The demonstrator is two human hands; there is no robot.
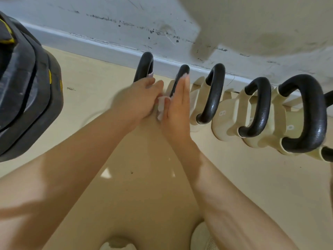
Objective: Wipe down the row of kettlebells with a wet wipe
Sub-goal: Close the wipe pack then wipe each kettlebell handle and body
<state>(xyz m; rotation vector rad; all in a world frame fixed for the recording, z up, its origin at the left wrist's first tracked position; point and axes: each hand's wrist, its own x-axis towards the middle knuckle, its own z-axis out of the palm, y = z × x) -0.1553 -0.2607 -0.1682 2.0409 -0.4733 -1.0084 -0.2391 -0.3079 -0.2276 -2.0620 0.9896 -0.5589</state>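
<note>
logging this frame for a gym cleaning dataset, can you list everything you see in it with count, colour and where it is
kettlebells: five with handles in full view plus part of a sixth at the right edge, cream bodies with black handles, in a row along the foot of the wall
wet wipe: one, white, bunched between the two hands at the second kettlebell from the left
weight plates: a stack, black with yellow marks, far left
wall: one, pale grey, scuffed, behind the row
floor: cream, under everything
left hand: one, closed on the wipe
right hand: one, fingers straight, flat against the second handle
</note>
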